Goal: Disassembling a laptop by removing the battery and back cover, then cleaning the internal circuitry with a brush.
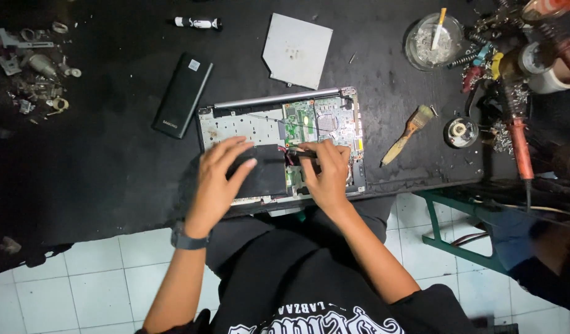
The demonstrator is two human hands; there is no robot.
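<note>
An opened laptop base (248, 127) lies on the black workbench with its green circuit board (313, 120) exposed. My left hand (218, 182) rests on a flat black rectangular part (266, 176) inside the chassis, fingers spread over its left edge. My right hand (327, 173) sits at the part's right side, fingertips pinching a thin dark tool (303, 153) near red wires on the board. A dark watch (187, 240) is on my left wrist.
A black battery pack (182, 94) lies left of the laptop, a grey metal cover plate (297, 49) behind it. A paintbrush (409, 133), glass ashtray (432, 40), solder roll (461, 132), soldering iron (520, 145) and tape rolls stand right. Scrap parts (34, 68) lie far left.
</note>
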